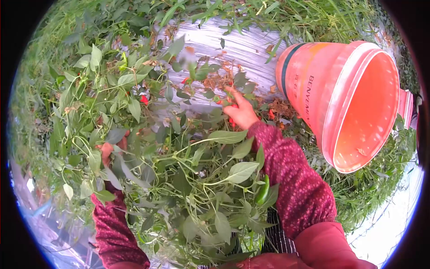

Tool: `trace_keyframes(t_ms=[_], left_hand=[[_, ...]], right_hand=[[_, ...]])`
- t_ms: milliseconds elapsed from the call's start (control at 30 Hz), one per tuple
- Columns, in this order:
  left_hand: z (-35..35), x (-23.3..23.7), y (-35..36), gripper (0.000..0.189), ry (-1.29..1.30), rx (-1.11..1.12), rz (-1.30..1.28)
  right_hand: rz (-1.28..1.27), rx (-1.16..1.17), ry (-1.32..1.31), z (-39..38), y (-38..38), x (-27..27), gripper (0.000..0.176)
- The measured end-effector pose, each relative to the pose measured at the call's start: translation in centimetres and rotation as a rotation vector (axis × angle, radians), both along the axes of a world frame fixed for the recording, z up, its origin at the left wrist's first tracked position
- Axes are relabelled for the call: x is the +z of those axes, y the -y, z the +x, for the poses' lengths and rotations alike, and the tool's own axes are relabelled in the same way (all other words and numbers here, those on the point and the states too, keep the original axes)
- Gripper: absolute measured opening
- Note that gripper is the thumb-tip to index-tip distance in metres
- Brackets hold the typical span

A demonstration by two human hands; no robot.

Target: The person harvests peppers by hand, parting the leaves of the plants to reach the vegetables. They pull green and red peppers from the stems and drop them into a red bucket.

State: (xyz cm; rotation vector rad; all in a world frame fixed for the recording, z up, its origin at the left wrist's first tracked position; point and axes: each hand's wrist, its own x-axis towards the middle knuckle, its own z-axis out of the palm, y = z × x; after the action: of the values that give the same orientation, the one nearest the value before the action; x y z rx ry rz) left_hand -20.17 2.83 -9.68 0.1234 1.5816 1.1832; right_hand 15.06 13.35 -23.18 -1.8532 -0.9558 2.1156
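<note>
Leafy chili pepper plants (179,166) fill the space between my arms. My right hand (244,114) reaches over the foliage, with thumb and forefinger stretched forward. Red chili peppers (231,120) show beside the thumb, and the other fingers seem curled round them. At the left, leaves partly cover my left hand (107,151); its visible fingers look curled among the stems, and what they grip is hidden. One red pepper (144,100) hangs above the left hand. A green chili pepper (262,190) hangs near my right forearm.
A red-pink plastic bucket (300,76) lies tipped at the right, its mouth facing right and toward me. Pale plastic sheeting (224,40) with dry leaves covers the ground ahead. Tall grass (331,18) lines the far edge.
</note>
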Motion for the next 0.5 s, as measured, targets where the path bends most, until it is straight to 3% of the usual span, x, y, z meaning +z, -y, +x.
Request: trace_keyframes(t_ms=[33, 67, 133, 167, 267, 300, 333, 400, 433, 467, 500], left_hand=[[-8.6, -7.7, 4.9, 0.057, 0.304, -0.589, 0.409], [-9.7, -8.3, 5.8, 0.057, 0.300, -0.589, 0.409], [-11.1, -8.5, 8.0, 0.052, 0.646, -0.347, 0.202], [-11.4, -8.2, 9.0, 0.050, 0.813, -0.218, 0.095], [-11.8, -7.3, 10.9, 0.044, 1.289, 0.194, -0.231], [-10.2, -7.2, 9.8, 0.044, 1.287, 0.197, -0.228], [-6.4, -6.9, 6.9, 0.046, 0.947, -0.042, -0.151], [-0.3, -6.6, 2.2, 0.053, 0.241, -0.482, 0.007], [-0.5, -6.5, 2.0, 0.053, 0.237, -0.485, 0.009], [4.6, -10.2, -4.2, 0.052, 0.248, -0.485, 0.034], [4.4, -10.1, -3.8, 0.052, 0.261, -0.487, 0.060]], right_hand=[[0.113, 0.129, -0.022, -0.4, -0.5, -0.9, 0.053], [0.114, 0.130, -0.026, -0.9, -1.0, -1.2, 0.053], [-0.130, 0.266, -0.113, -1.7, -1.9, -0.9, 0.051], [-0.239, 0.284, -0.073, -1.9, -2.5, 0.3, 0.042], [-0.196, 0.274, -0.193, -1.9, -2.8, 3.9, 0.030], [0.223, 0.307, -0.256, -2.1, -0.6, 2.4, 0.022], [-0.044, 0.268, -0.311, -2.7, -1.6, 5.6, 0.019], [0.029, 0.316, -0.363, -4.0, -0.7, 7.6, 0.018], [0.118, 0.299, -0.398, -4.9, 0.6, 7.8, 0.020], [0.204, 0.280, -0.432, -5.7, 1.8, 7.9, 0.021], [0.130, 0.364, -0.417, -6.1, 0.6, 10.3, 0.022]])
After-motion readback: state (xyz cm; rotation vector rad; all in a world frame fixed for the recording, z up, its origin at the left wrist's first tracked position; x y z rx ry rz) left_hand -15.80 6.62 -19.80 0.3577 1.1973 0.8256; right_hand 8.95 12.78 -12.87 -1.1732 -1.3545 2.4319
